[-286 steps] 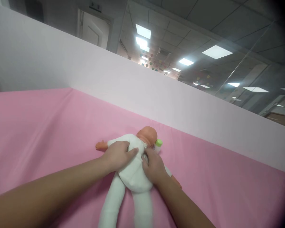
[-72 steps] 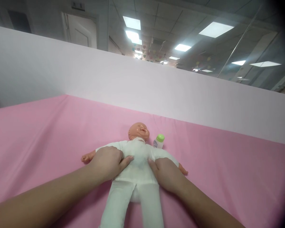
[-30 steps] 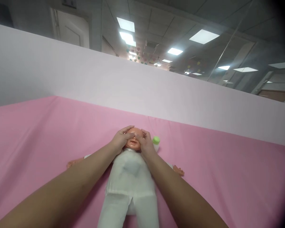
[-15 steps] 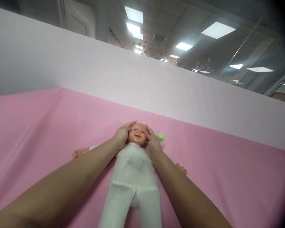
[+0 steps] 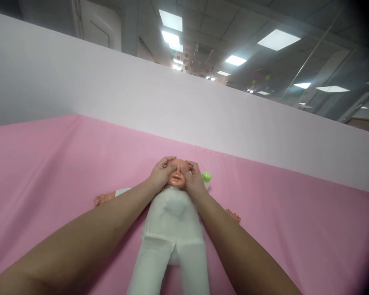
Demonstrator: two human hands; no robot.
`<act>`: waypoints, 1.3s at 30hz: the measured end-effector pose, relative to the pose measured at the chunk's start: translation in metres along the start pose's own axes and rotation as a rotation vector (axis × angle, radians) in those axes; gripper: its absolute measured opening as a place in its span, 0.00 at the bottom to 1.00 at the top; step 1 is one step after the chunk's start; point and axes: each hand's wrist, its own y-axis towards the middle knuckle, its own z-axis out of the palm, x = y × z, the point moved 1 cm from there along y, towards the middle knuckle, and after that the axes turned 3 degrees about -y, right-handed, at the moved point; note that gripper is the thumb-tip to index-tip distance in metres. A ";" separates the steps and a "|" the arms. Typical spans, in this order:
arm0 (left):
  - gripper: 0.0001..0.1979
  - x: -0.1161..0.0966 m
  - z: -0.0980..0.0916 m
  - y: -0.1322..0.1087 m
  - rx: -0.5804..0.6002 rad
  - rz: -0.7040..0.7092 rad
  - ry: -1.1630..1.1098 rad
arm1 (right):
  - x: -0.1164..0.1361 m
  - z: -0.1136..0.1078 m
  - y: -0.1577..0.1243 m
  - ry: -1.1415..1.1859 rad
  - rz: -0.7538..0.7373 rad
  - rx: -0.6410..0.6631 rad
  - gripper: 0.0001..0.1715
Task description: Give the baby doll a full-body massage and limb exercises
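A baby doll (image 5: 172,229) in a white suit lies on its back on the pink sheet (image 5: 49,164), head away from me. My left hand (image 5: 161,174) cups the left side of the doll's head, thumb laid over its upper face. My right hand (image 5: 193,180) cups the right side, thumb also across the face. Both hands wrap the head, so only the nose and mouth show. The doll's bare hands stick out at either side of my forearms.
A small bottle with a green cap (image 5: 206,177) stands just right of the doll's head, partly behind my right hand. A pale partition wall (image 5: 203,110) borders the far edge of the sheet.
My hands went from the doll's chest to its head. Half a second ago the thumbs were at the sides of the face; now they have slid inward over the eyes.
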 end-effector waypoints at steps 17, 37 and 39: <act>0.34 -0.002 -0.006 -0.003 0.063 -0.044 0.075 | 0.002 -0.002 -0.005 0.186 0.084 0.123 0.39; 0.35 -0.004 -0.004 -0.003 0.078 -0.129 -0.015 | 0.006 -0.007 -0.011 0.293 0.197 0.123 0.43; 0.37 -0.005 -0.003 -0.004 0.113 -0.117 0.005 | 0.011 -0.007 -0.013 0.250 0.187 0.119 0.44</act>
